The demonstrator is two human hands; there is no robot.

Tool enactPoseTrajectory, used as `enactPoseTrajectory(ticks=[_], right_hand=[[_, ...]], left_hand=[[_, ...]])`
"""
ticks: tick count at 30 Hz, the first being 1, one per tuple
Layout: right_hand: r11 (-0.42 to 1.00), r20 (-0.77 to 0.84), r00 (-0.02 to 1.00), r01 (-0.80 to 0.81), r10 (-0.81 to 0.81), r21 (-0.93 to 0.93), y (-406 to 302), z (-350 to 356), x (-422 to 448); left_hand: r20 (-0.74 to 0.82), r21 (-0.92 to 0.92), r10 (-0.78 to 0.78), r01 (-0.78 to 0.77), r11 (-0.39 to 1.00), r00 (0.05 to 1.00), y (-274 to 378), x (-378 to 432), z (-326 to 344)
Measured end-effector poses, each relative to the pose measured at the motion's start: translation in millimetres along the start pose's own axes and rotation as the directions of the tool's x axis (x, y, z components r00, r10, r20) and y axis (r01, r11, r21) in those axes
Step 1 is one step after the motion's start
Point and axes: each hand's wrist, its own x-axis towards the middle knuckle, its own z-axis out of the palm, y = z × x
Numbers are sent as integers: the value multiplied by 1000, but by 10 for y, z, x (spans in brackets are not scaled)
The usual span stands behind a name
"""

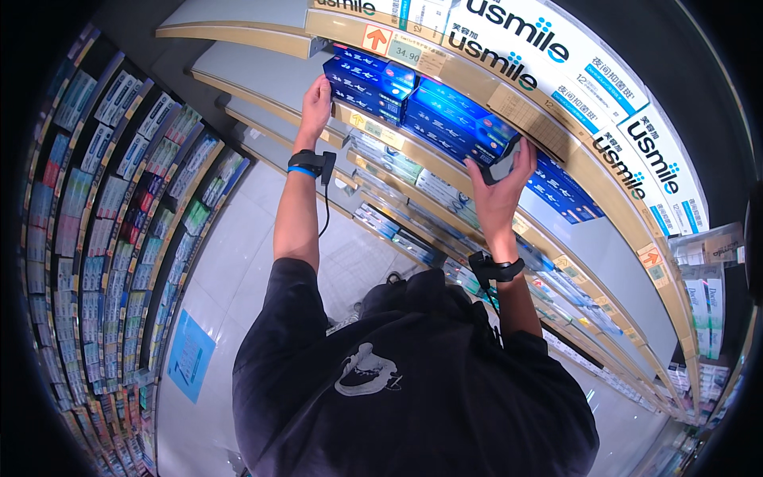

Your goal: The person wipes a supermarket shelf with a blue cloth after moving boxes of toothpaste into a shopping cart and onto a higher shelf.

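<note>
Two side-by-side stacks of blue toothpaste boxes sit on a shelf before me, a left stack [368,89] and a right stack [451,122]. My left hand [316,106] is against the outer end of the left stack, its fingers close together and partly hidden by the boxes. At the far end of the right stack is my right hand [503,182], thumb and fingers spread about the end corner. Whether either hand bears any weight cannot be seen. Each wrist wears a black strap with a small device, the left device [325,167] and the right device [483,268], both with cables.
Overhanging the boxes is an upper shelf edge [351,36] with price tags and large white boxes [524,30]. More blue boxes [566,188] lie right of my right hand. Lower shelves [417,173] hold further packages. A stocked rack [113,208] stands left, beside a blue floor sign [191,356].
</note>
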Motion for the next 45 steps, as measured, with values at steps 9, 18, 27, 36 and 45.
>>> enactPoseTrajectory(ticks=[9, 18, 27, 36, 45], right_hand=[[956, 180, 963, -233, 202, 176, 59, 69, 7], [912, 269, 913, -363, 307, 190, 407, 106, -21], [877, 290, 909, -383, 301, 289, 428, 66, 5], [892, 294, 920, -344, 258, 292, 309, 70, -1], [896, 282, 921, -346, 268, 279, 211, 49, 24]], left_hand=[[3, 18, -1, 1, 1000, 1000, -43, 14, -76], [6, -19, 8, -8, 1000, 1000, -47, 22, -73], [-19, -17, -26, 25, 1000, 999, -24, -12, -32], [-61, -29, 12, -14, 999, 998, 104, -81, 47], [-104, -21, -26, 24, 999, 994, 228, -157, 132]])
